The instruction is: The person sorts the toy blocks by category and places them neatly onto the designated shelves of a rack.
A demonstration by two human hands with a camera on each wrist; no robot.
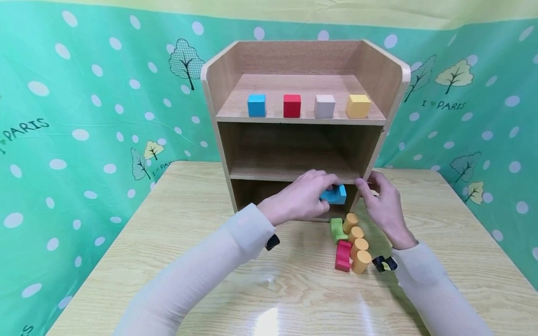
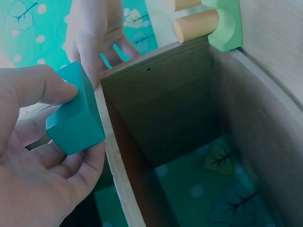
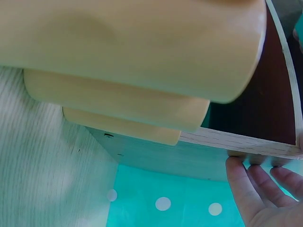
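Observation:
My left hand (image 1: 300, 196) pinches a blue arch block (image 1: 336, 195) between thumb and fingers, at the front of the shelf's lowest compartment. In the left wrist view the block (image 2: 78, 111) is tilted, close to the middle board's front edge. On the right, my right hand (image 1: 382, 203) grips the wooden shelf (image 1: 296, 175) by its side panel, thumb at the front edge. Its fingers (image 3: 262, 189) lie against the panel's outer face in the right wrist view. Just in front of the shelf stand a green arch block (image 1: 337, 230), a red arch block (image 1: 343, 255) and several orange cylinders (image 1: 361, 262).
Along the front of the top board sit a blue cube (image 1: 257, 106), a red cube (image 1: 292, 106), a white cube (image 1: 324, 107) and a yellow cube (image 1: 358, 107). The shelf stands on a light wooden table (image 1: 176, 200), with a teal dotted cloth (image 1: 105, 93) behind.

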